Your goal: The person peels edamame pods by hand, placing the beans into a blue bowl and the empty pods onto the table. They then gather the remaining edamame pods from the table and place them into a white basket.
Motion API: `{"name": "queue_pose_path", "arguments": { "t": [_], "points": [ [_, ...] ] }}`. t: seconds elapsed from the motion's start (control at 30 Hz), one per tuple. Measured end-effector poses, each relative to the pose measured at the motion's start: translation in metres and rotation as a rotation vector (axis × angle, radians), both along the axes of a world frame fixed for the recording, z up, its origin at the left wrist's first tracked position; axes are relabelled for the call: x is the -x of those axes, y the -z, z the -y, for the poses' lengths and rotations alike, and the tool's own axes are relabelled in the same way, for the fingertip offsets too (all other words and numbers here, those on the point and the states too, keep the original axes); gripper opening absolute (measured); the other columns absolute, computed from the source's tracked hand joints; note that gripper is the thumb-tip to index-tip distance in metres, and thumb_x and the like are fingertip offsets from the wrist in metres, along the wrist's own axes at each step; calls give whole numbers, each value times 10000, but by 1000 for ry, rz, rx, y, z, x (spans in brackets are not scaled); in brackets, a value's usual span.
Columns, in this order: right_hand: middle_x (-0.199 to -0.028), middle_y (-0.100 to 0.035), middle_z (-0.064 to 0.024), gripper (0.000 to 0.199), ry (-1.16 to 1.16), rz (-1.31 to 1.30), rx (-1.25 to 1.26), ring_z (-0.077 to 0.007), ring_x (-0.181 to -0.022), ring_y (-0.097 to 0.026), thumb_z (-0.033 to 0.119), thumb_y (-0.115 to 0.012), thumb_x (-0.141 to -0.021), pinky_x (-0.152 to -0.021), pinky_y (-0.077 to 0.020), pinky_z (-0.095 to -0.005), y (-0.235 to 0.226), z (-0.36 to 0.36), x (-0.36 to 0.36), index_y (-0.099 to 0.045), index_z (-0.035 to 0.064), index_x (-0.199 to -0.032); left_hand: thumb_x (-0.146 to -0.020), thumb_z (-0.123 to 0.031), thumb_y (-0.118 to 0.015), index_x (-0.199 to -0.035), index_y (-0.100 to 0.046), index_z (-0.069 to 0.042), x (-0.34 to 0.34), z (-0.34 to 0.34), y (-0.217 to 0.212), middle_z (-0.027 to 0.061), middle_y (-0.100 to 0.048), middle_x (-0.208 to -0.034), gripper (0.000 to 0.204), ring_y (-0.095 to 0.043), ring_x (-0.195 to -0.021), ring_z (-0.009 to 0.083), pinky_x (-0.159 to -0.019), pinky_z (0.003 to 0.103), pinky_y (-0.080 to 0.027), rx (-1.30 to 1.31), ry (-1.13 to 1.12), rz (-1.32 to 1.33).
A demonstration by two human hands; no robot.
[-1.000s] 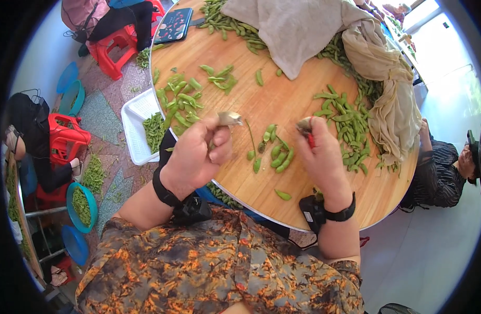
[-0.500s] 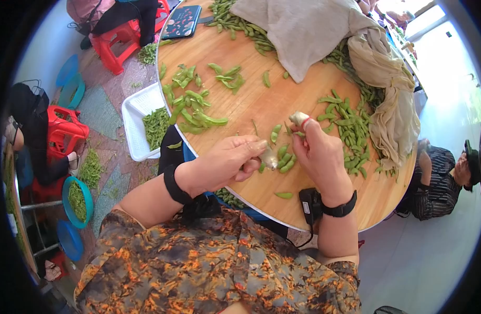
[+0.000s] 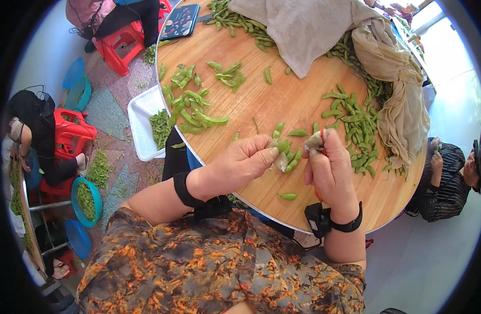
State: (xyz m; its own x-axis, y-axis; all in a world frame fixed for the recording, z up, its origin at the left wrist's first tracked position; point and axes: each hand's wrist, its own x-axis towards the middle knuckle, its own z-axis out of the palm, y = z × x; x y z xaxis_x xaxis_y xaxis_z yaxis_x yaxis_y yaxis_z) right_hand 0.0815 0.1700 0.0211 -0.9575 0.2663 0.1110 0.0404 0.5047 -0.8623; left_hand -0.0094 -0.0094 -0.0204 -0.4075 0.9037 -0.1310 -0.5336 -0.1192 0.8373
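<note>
My left hand [image 3: 239,163] is over the near part of the round wooden table [image 3: 261,104], thumb and fingers pinched together. A green soybean pod [image 3: 283,146] shows right at its fingertips; I cannot tell if it is gripped or lies behind them. A pale grey covering [image 3: 280,161] sits at the fingertips. To the right, my right hand [image 3: 330,170] has its fingers curled closed, with a whitish wrap [image 3: 314,140] and a red band on a finger. Anything inside that grip is hidden. A few loose pods [image 3: 292,160] lie on the table between the hands.
Pod piles lie left [image 3: 194,112] and right [image 3: 358,128]. Cloths [image 3: 303,31] cover pods at the far side. A dark patterned case [image 3: 180,22] lies at the edge. A white basket [image 3: 141,118] and teal basin [image 3: 87,201] stand left. Other people sit around [image 3: 444,178].
My left hand has shifted slightly right, its fingertips now beside the pods. My right hand has moved a little right and down, and its fingers have curled in more. The view has shifted slightly.
</note>
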Motion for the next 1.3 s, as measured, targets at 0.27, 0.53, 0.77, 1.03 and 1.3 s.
{"name": "queue_pose_path", "arguments": {
  "t": [0.27,0.53,0.77,1.03,1.3],
  "points": [
    [-635,-535,-26,99,-189,280,365,-100,-490,-515,11,-426,-864,-433,-412,-257,-15,15,1,-460,15,-956,-963,-152,-454,-952,-563,1,-13,0,6,-15,-515,-784,188,-450,-713,67,-626,234,-398,-10,-235,-528],
    [-661,-546,-78,137,-226,278,246,-151,-524,-543,33,-428,-868,-483,-432,-295,-7,14,2,-451,12,-1002,-921,-118,-509,-822,-529,-8,-9,1,4,112,-470,-675,149,-463,-579,200,-539,315,-400,98,-331,-985],
    [-671,-549,-70,159,-251,171,233,-148,-595,-562,2,-420,-873,-536,-443,-284,0,15,0,-463,22,-1024,-926,-110,-508,-794,-517,-4,-6,3,-1,37,-519,-654,169,-499,-538,136,-469,301,-376,61,-224,-861],
    [-648,-508,-47,155,-250,238,383,-102,-553,-503,-27,-495,-852,-501,-419,-266,-4,10,1,-502,23,-998,-945,-207,-514,-781,-528,-13,-6,7,5,11,-544,-692,255,-475,-531,107,-476,248,-373,-20,6,-63],
    [-681,-541,-168,127,-291,-79,-157,-350,-613,-579,0,-567,-800,-524,-466,-366,-8,26,-3,-500,24,-905,-936,-262,-547,-770,-527,-13,8,18,-29,33,-482,-608,300,-442,-560,97,-509,284,-380,289,74,-976]
  ]
}}
